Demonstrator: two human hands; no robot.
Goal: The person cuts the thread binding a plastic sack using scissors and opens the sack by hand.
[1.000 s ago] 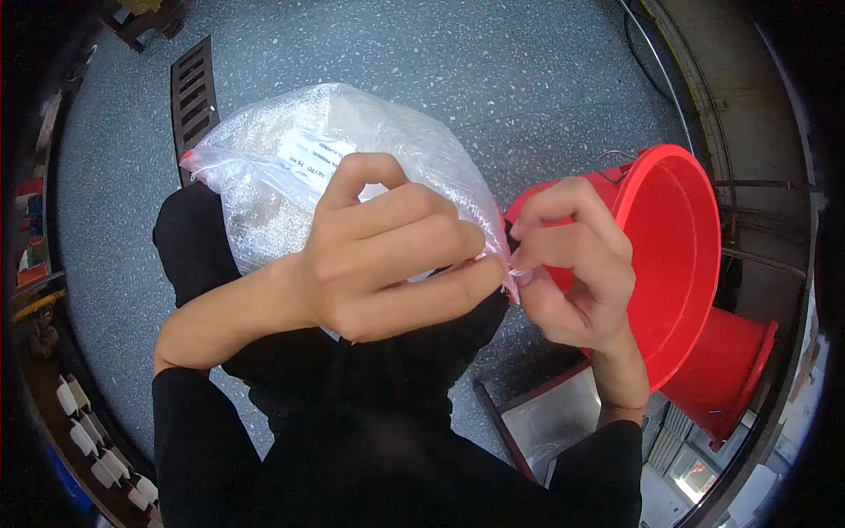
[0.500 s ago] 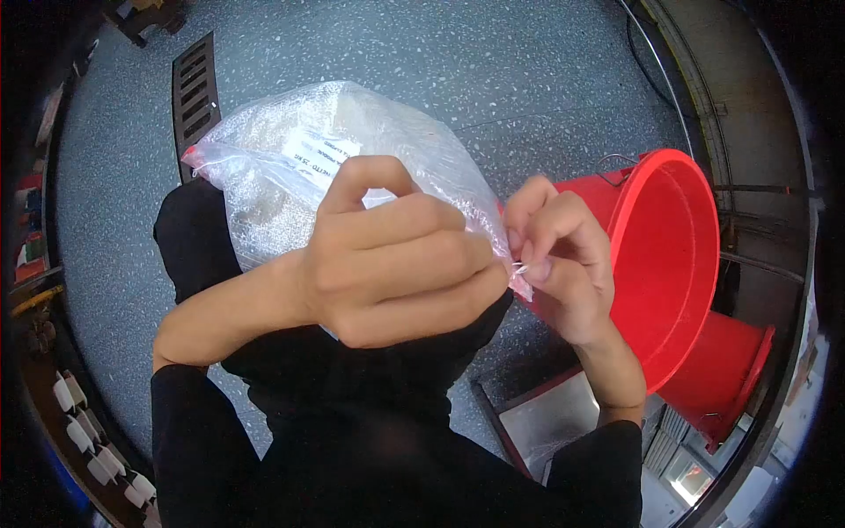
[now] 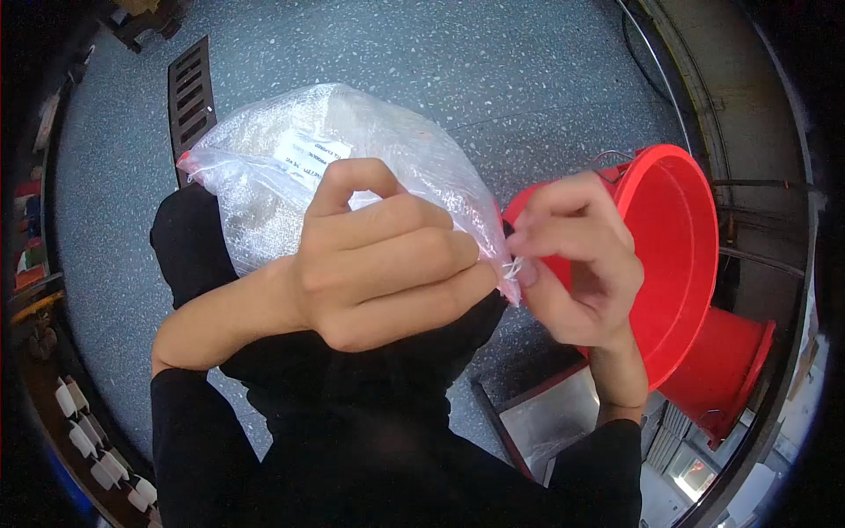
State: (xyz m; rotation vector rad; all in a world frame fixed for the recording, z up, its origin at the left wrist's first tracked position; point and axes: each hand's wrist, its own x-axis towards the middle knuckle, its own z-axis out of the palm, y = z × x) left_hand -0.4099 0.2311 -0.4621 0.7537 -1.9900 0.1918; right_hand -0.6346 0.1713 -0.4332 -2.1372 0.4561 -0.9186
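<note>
A full, translucent woven sack with a white printed label lies in front of my knees. My left hand is closed on the sack's right end, its fingertips near the pinkish corner. At that same corner my right hand pinches a white thread between thumb and forefinger. The sack's other tied-looking corner, with a red tip, points to the left. Part of the sack is hidden behind my left hand.
A large red bucket lies tilted on the right, with another red bucket below it. A metal tray is by my right forearm. A floor drain grate is at upper left.
My right hand first moved in to the left and has now drawn back right, with the thread at its fingertips. My left hand has shifted slightly left and keeps its grip.
</note>
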